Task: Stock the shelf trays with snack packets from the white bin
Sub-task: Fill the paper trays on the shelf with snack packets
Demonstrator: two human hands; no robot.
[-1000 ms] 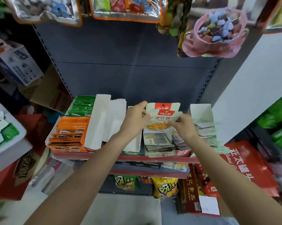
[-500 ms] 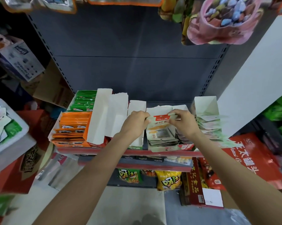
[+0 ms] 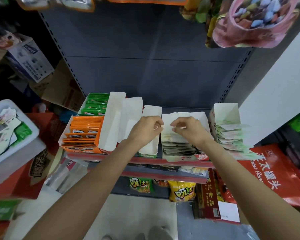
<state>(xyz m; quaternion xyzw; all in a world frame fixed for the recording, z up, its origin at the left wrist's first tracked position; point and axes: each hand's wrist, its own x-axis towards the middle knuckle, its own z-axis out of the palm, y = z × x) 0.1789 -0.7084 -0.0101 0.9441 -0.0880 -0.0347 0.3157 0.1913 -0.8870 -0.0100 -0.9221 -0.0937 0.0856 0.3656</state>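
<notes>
Both hands hang over the middle white tray at the shelf's front edge: the left hand and right hand have loosely curled fingers holding nothing I can make out. The packets lie stacked inside; best to press them flat and square before reaching to the white bin at the left
</notes>
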